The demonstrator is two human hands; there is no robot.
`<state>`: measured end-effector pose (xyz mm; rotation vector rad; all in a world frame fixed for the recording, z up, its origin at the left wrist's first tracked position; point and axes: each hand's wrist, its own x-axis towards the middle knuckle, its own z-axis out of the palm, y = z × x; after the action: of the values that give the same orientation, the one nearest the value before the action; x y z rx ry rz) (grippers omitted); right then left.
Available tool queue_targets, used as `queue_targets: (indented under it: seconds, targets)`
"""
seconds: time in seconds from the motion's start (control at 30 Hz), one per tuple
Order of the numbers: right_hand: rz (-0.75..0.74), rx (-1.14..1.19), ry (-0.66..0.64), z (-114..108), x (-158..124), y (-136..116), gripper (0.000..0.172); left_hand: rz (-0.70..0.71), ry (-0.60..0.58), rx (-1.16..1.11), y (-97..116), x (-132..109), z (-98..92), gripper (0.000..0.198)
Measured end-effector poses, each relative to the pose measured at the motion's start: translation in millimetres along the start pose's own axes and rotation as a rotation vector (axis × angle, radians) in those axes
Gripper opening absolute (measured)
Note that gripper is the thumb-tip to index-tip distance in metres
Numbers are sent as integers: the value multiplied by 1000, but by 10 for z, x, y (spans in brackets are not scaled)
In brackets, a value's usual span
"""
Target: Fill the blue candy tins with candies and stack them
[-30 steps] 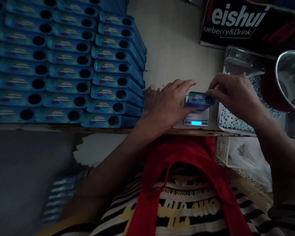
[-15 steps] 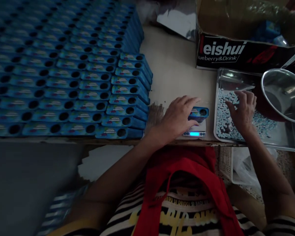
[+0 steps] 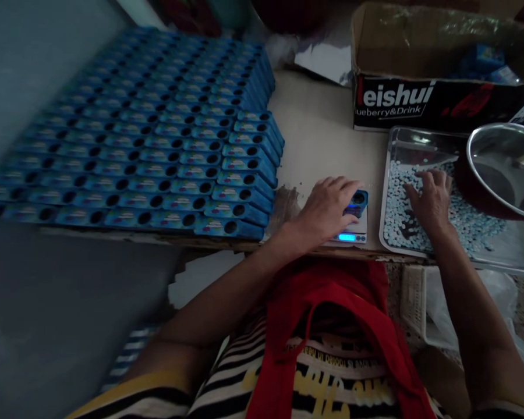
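Observation:
A small blue box [image 3: 358, 203] with a round hole lies on a little digital scale [image 3: 351, 233] whose display glows blue. My left hand [image 3: 325, 210] rests over the box with its fingers on top of it, holding it on the scale. My right hand [image 3: 430, 198] reaches into a clear tray [image 3: 390, 174] of small pale blue tablets [image 3: 397, 218], fingers curled down among them; what they grip is hidden.
Rows of several identical blue boxes [image 3: 157, 157] are stacked across the left of the table. A cardboard carton [image 3: 419, 99] stands at the back right. A metal bowl [image 3: 506, 166] sits over the tray's right side. A white basket [image 3: 414, 302] hangs below the table edge.
My right hand let go of the blue box and moved right into the tablet tray. My left hand stayed on the box. The view shifted, showing more of the stacked boxes.

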<state>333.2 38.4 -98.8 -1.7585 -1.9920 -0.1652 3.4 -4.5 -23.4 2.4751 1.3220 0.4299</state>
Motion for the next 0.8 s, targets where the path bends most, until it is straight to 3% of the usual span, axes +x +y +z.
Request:
queue_targets:
  seconds: [0.13, 0.23, 0.3, 0.4, 0.5, 0.57, 0.63, 0.7, 0.8]
  targets:
    - [-37, 3, 42, 39, -49, -58, 44, 57, -164, 60, 34, 130, -32, 50]
    - [-43, 22, 76, 82, -83, -55, 42, 105, -220, 69, -135, 384, -159, 42]
    - [-41, 25, 86, 111, -105, -29, 39, 85, -151, 78, -405, 652, -326, 41]
    - [-29, 28, 92, 152, -127, 19, 36, 36, 20, 78, -1029, 1103, -682, 53]
    - [-8, 43, 87, 172, -123, 36, 37, -64, 17, 28, -1712, 1397, -1035, 56]
    - [23, 54, 78, 163, -106, 22, 38, -82, -6, 13, -2082, 1433, -1180, 51]
    - [69, 61, 66, 135, -83, -3, 36, -50, -45, -10, -2360, 1372, -1229, 68]
    - [114, 67, 48, 98, -57, -26, 36, 6, -47, -29, -2561, 1286, -1209, 84]
    - [160, 64, -10, 45, -17, -49, 36, 145, 82, -58, -2721, 1238, -1119, 84]
